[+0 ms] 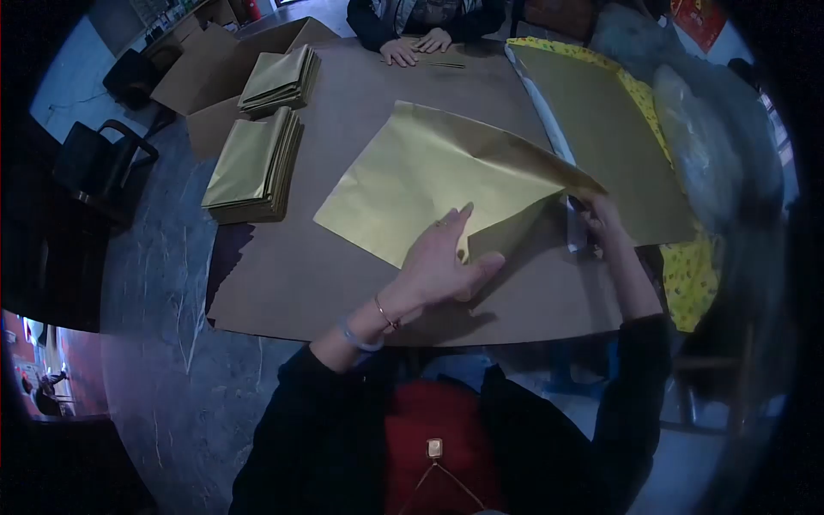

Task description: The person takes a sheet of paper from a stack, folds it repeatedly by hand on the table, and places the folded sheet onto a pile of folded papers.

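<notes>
A gold paper sheet (429, 163) lies at an angle on the brown table, its right part lifted and curling over. My left hand (442, 257) rests at the sheet's near edge, fingers stretched out and thumb apart. At the raised right corner, my right hand (602, 216) is closed on the sheet with bent fingers. A pale strip (573, 227) shows beside these fingers; whether the hand holds it too is unclear.
Two stacks of folded gold paper (245, 163) (276, 79) stand on the left, near a cardboard box (215, 112). Flat gold sheets (601, 129) on yellow patterned cloth (687, 283) lie right. Across the table (343, 292), another person's hands (416, 47) press on paper.
</notes>
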{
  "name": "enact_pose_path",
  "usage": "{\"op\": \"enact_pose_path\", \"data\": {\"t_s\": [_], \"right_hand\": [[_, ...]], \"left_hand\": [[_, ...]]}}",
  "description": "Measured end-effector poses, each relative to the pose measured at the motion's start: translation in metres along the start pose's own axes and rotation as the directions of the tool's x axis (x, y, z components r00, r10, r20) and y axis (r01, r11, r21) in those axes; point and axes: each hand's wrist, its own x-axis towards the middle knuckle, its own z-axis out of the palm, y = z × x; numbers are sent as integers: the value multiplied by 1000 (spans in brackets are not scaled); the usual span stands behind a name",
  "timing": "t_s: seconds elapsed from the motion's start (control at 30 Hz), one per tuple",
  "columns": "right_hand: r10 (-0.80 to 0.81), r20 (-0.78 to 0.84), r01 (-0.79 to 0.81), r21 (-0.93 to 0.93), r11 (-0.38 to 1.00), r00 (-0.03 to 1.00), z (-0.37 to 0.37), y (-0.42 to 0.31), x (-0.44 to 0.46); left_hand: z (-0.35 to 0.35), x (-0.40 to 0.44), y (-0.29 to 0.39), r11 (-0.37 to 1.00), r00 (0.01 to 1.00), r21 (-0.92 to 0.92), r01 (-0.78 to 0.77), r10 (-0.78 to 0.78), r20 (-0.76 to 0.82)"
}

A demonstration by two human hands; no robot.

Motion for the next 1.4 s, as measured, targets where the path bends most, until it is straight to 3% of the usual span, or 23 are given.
{"op": "enact_pose_path", "data": {"t_s": [0.03,0.1,0.17,0.27,0.37,0.4,0.5,0.53,0.57,0.6,0.7,0.77,0.83,0.87,0.93,1.0,1.07,1.13,1.23,1.3,1.33,1.37,1.4], "right_hand": [[49,43,-53,98,994,998,-19,17,-6],[115,156,-150,239,959,981,-64,61,-18],[134,178,-180,274,945,975,-61,82,-102],[231,24,-231,193,953,973,-17,88,-235],[244,50,-243,-23,970,969,-31,103,-292],[104,47,-97,-129,987,994,-34,107,-301],[11,74,-5,-88,996,997,-36,121,-309],[-233,135,270,-493,827,963,-31,125,-303],[-412,293,468,-770,434,863,-28,126,-295],[-417,494,622,-736,266,763,-26,124,-285],[-248,719,759,-637,138,649,-14,117,-262],[-289,762,812,-568,131,580,-2,105,-247],[-106,805,794,-541,277,584,6,96,-228],[-49,865,865,-494,83,499,10,93,-223],[-7,890,888,-454,76,456,5,101,-209],[29,909,907,-417,65,416,6,101,-202],[-30,839,804,-510,306,544,9,91,-203],[-55,827,789,-511,340,559,12,90,-200],[-99,803,761,-507,405,587,18,87,-199],[-223,795,782,-427,454,563,20,89,-208],[-101,734,689,-570,448,672,17,90,-210],[-102,730,687,-574,446,676,19,93,-210],[-50,571,491,-654,576,819,24,98,-208]], "left_hand": [[3,-12,13,997,998,28,-66,65,18],[7,-31,22,995,991,87,49,-60,123],[24,-57,-13,990,995,102,-97,95,17],[13,-105,-51,977,979,-92,-192,197,50],[-31,-146,-50,964,959,-89,-251,260,112],[-39,-161,-54,970,985,-197,-144,160,68],[-56,-184,-51,936,998,-347,52,-57,-2],[-59,-189,-49,910,985,-392,133,-164,-47],[-56,-193,-59,867,981,-492,80,-157,-116],[-59,-195,-60,867,981,-492,80,-156,-115],[-67,-197,-66,785,965,-607,121,-237,-114],[-76,-196,-74,795,994,-606,38,-93,-59],[-82,-194,-76,791,992,-603,103,-129,1],[-86,-193,-78,782,984,-599,171,-165,66],[-85,-191,-83,849,979,-495,186,-202,22],[-81,-181,-78,738,898,-616,276,-426,-107],[-83,-166,-84,807,878,-517,284,-436,-197],[-93,-141,-79,688,762,-539,485,-635,-126],[-105,-105,-64,713,804,-620,329,-555,-212],[-109,-101,-83,659,780,-657,367,-602,-168],[-111,-98,-89,670,784,-627,399,-603,-146],[-111,-92,-93,680,787,-595,428,-604,-124],[-110,-82,-95,680,790,-597,426,-601,-121]]}}
